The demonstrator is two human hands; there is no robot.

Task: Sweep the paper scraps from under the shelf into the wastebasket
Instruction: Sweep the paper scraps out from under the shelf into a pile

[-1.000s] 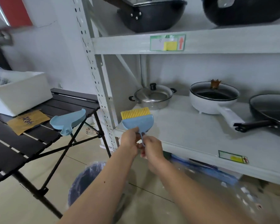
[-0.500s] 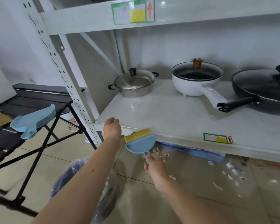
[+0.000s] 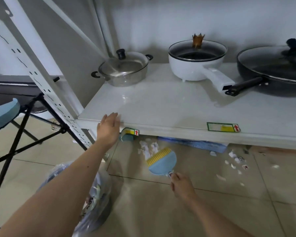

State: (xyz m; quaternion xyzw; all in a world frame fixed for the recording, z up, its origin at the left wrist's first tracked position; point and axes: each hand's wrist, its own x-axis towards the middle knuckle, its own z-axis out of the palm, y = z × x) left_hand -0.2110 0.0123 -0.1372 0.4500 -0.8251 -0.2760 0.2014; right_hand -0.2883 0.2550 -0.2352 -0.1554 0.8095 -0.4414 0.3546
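My right hand (image 3: 181, 186) grips the handle of a small blue brush (image 3: 161, 161) with yellow bristles, held low over the tiled floor, bristles pointing at a heap of white paper scraps (image 3: 148, 148) just under the shelf's front edge. More scraps (image 3: 236, 161) lie scattered on the floor to the right. My left hand (image 3: 108, 129) rests open, fingers spread, on the front lip of the white shelf (image 3: 161, 106). The wastebasket (image 3: 94, 199), lined with a clear plastic bag, stands on the floor below my left forearm, which partly hides it.
A steel pot (image 3: 124, 69), a white saucepan (image 3: 197, 62) and a black lidded pan (image 3: 273, 69) sit on the shelf. A blue dustpan (image 3: 2, 113) lies on a black folding table (image 3: 15, 86) at left. The perforated shelf post (image 3: 39, 79) stands between them. A blue package (image 3: 195, 143) lies under the shelf.
My view has dropped toward the floor. My right hand carried the brush down to the scraps; my left hand let go of it and opened onto the shelf edge.
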